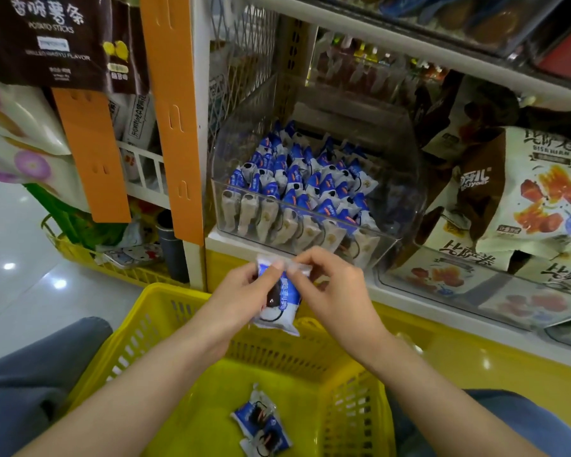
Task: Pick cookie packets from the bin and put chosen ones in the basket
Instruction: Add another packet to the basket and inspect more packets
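A blue-and-white cookie packet [279, 303] hangs upright above the far rim of the yellow basket [165, 311]. My left hand [244, 288] grips its left side, thumb on the front. My right hand [330, 285] pinches its clear top seal. Two more of the same packets [261, 423] lie on the basket floor. Just beyond my hands, a clear plastic bin [389, 245] on the shelf holds several rows of these packets [307, 186].
Large pizza-roll snack bags [538, 199] fill the shelf to the right. An orange hanging strip [175, 120] and potato stick bags [47, 37] are on the left. A second yellow basket [89, 255] stands on the shiny floor. My knees flank the basket.
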Demonstrator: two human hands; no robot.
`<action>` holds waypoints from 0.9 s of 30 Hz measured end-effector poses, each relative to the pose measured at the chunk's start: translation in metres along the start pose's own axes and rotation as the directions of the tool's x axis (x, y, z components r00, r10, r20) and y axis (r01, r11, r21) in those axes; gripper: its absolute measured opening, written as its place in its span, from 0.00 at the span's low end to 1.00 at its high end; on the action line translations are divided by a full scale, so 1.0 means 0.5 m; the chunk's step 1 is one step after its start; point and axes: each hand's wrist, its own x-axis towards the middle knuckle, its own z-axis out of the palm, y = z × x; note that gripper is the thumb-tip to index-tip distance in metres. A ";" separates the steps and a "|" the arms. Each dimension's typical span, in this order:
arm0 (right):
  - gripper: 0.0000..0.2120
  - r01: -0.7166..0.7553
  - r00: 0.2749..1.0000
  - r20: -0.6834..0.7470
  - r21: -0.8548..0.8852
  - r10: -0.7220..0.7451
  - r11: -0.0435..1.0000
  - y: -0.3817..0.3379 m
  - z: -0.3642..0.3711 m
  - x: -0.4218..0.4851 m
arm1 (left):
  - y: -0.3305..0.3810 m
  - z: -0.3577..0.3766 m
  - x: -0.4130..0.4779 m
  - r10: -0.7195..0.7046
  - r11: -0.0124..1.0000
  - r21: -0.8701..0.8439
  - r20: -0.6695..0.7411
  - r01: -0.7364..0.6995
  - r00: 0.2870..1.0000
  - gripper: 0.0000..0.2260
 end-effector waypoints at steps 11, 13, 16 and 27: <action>0.12 -0.561 0.805 0.445 0.355 0.393 0.748 0.002 -0.027 0.008 | 0.007 -0.012 0.011 0.206 0.974 -0.048 -0.216 -0.221 0.955 0.03; 0.14 -0.527 0.795 0.482 0.245 0.370 0.814 0.002 -0.024 0.005 | 0.007 -0.012 0.010 0.263 0.964 0.021 -0.199 -0.265 0.944 0.03; 0.17 -0.468 0.819 0.443 0.147 0.365 0.871 0.005 -0.025 0.007 | 0.006 -0.014 0.009 0.292 0.956 0.070 -0.187 -0.284 0.938 0.06; 0.06 -0.205 0.971 0.165 0.204 0.172 0.957 -0.009 -0.002 -0.004 | 0.000 -0.011 -0.003 0.564 0.735 0.491 -0.060 -0.467 0.824 0.10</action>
